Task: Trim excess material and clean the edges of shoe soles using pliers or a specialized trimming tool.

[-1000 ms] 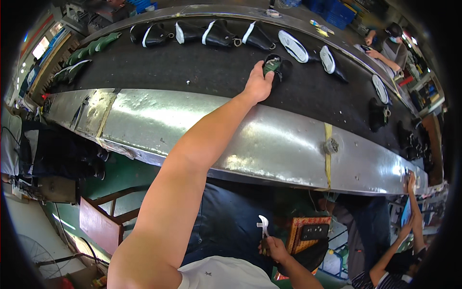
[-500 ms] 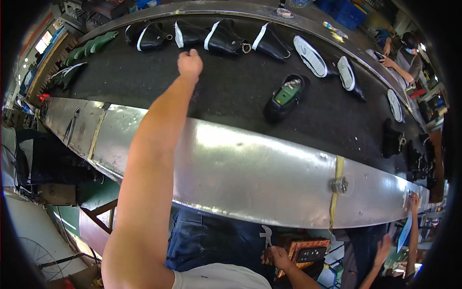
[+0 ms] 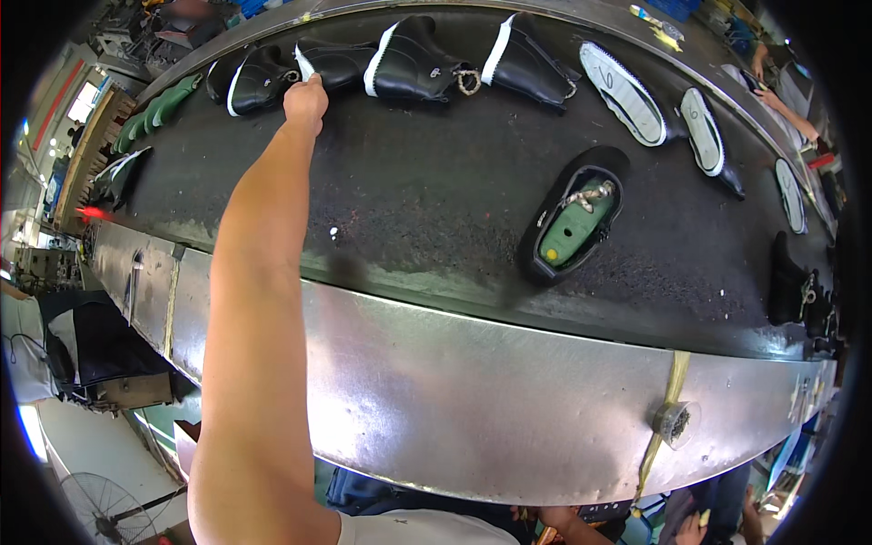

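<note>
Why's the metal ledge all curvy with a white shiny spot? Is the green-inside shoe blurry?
Head view: the metal ledge curves because the fisheye lens bends straight edges; head view: the white shiny spot is glare off the metal; head view: the green-inside shoe looks fairly sharp.

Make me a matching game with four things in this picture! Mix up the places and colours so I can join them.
Things:
1. Left hand
2. Black shoe sitting apart from the row
3. Small round cup
4. Fan

Places and colours:
A. By the yellow strip on the shiny metal
B. In the picture's lower left
C. Green piece inside
D. At a black boot's white edge

Pairs: 1-D, 2-C, 3-A, 4-B
</note>
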Demonstrator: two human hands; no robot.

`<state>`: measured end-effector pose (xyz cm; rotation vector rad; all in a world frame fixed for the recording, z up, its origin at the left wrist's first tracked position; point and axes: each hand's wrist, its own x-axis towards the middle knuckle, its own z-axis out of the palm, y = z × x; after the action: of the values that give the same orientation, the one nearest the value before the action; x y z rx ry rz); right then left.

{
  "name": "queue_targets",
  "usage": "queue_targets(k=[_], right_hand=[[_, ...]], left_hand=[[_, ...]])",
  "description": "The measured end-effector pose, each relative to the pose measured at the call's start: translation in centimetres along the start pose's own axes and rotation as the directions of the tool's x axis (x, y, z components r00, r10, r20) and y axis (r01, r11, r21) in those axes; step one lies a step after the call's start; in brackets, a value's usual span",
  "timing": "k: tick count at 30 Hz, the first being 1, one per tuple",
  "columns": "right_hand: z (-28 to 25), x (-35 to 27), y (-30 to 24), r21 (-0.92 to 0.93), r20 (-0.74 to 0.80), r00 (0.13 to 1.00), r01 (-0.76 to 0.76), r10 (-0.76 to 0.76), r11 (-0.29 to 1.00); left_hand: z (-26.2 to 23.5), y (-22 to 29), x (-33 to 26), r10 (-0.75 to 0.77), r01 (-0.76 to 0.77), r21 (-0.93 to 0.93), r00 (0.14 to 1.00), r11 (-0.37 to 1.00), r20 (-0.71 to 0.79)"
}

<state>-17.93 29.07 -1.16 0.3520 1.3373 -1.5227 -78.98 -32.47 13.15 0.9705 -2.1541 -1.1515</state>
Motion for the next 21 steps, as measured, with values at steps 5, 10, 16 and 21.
queue_targets(k=[5,10,16,21], right_hand=[[0.9,0.6,-1.1,-0.006,-0.033,0.999,-0.005,0.004,1.000],[3.1,0.4,-1.4,-0.049,-0.025,0.999,0.037,-0.039,0.998],[4.8,-0.6,2.6,-0.062,-0.079,0.988,0.127,-0.132,0.990],[6.0,-1.8,5.6,-0.074,-0.091,0.985,0.139,-0.146,0.988]], left_hand=[[-7.1,0.2,-3.6,-0.015,0.098,-0.303,0.964,0.948,0.267],[-21.4,0.7,-12.4,0.021,0.163,-0.375,0.897,0.913,0.441],[-30.8,-0.9,-31.0,0.205,-0.005,-0.371,0.840,0.929,0.502],[-32.6,-5.4,-44.8,0.642,-0.539,-0.367,0.519,0.758,0.564]])
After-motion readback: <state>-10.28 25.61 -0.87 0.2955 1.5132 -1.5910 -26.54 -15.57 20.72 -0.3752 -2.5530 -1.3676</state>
